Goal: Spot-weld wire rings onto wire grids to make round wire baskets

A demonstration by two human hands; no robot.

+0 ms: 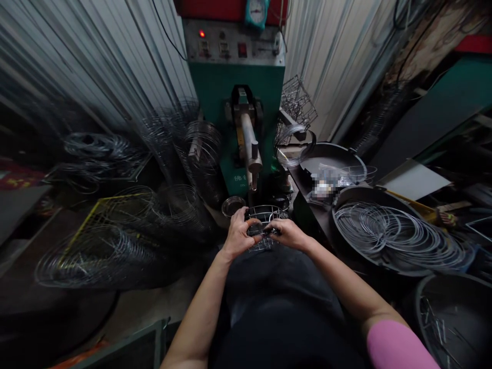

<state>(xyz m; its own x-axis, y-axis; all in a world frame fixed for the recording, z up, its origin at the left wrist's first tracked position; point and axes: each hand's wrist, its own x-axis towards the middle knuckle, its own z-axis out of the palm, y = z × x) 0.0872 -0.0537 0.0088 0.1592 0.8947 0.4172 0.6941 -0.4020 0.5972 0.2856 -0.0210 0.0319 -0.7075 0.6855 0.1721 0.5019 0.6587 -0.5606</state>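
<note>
A round wire basket (265, 209) is held in front of my body, below the arm of a green machine (207, 97). My left hand (241, 233) grips the basket's left side, its fingers over the rim and its thumb pointing inward. On the right side my right hand (286, 231) is closed in a pinch at the basket, on something small and dark that I cannot make out. Both hands are near each other over the basket. The machine's metal electrode arm (251, 148) points down just beyond them.
Wire rings (384, 230) fill a round pan at the right, with a bin of bent wires (461, 318) nearer. Another pan (338, 154) with a plastic bag stands behind. Stacked wire coils (92, 256) lie at the left. A small round dish (232, 206) is beyond my left hand.
</note>
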